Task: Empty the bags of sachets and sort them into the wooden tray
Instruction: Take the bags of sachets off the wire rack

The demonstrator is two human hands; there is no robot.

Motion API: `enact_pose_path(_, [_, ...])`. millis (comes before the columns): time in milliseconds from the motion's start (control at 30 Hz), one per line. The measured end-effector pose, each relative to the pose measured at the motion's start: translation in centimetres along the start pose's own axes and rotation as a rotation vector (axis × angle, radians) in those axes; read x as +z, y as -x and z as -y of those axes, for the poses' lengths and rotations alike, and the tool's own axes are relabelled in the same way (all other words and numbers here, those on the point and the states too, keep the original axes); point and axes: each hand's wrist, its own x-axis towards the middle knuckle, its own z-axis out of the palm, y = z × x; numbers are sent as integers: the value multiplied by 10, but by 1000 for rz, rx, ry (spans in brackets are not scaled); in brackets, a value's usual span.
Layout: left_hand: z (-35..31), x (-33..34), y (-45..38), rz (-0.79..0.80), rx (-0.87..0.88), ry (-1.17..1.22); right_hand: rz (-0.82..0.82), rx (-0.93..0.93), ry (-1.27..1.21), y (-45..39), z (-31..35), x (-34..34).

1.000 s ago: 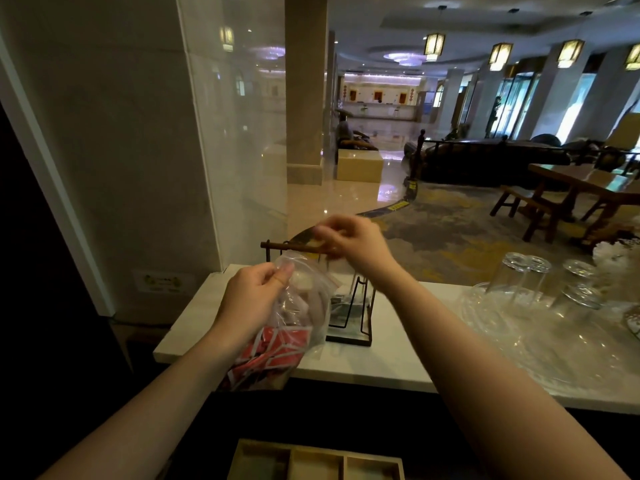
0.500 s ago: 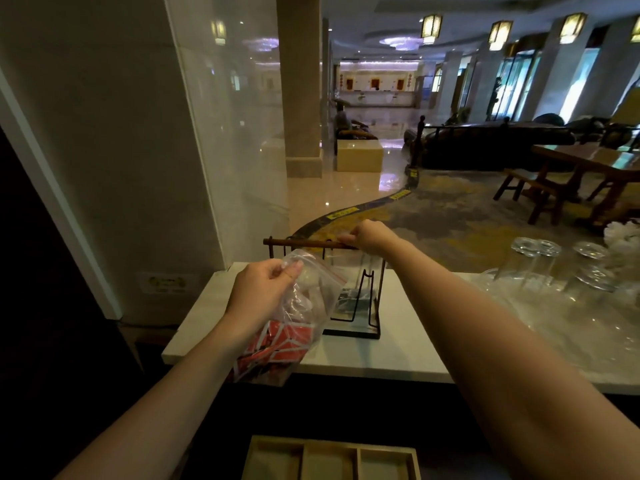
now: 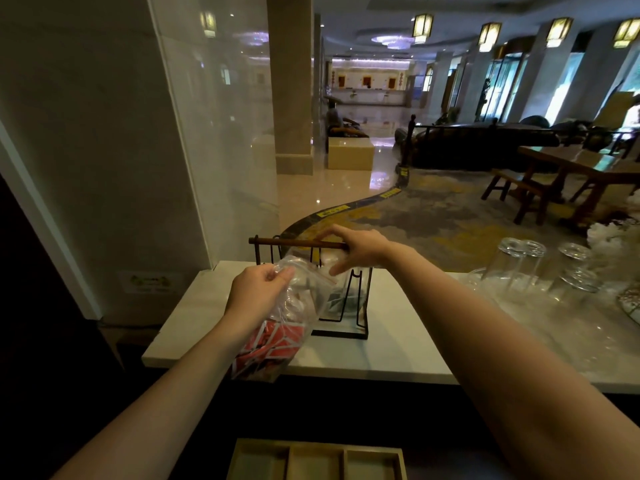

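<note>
A clear zip bag (image 3: 294, 306) with red sachets (image 3: 277, 344) at its bottom hangs over the counter's front edge. My left hand (image 3: 256, 292) pinches the near side of its mouth. My right hand (image 3: 360, 251) is just beyond, by the rack's wooden bar, thumb and fingers on the far side of the bag's mouth, which is stretched between both hands. The wooden tray (image 3: 311, 443) lies at the bottom edge of the view below the counter; three compartments show, with nothing in them.
A black wire rack with a wooden bar (image 3: 298, 243) stands on the white marble counter (image 3: 398, 351) right behind the bag. Upturned glasses (image 3: 519, 268) crowd the counter's right side. A glass pane (image 3: 214, 150) rises at the left.
My right hand moved away from me toward the rack's bar, drawing the far side of the bag's mouth with it. The left hand and bag stayed about where they were.
</note>
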Motion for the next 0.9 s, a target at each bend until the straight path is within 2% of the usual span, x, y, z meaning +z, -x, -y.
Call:
enact_pose_path(133, [6,7,-5,15,-33,3,-55,-80,26,2,-5,5])
enact_pose_path(267, [11,11,-8,3,-61,-1,-255,-129,-121,-2,-10,13])
enact_pose_path(400, [14,12,-9,8,-84,11,-377,-82,-159,-2,-9,19])
enact_pose_path(533, [17,12,-9,3,-100,21,-338,-64,-153,-1,-5,17])
enact_pose_path(667, [16,13,-8,3,-113,46,-350,-144,-410,10,12,-1])
enact_pose_path(833, [15,17,-5,13,-131,24,-759,-252,-839,33,52,-40])
enact_pose_path(900, [16,19,-2,24,-154,32,-895,-284,-905,49,71,-61])
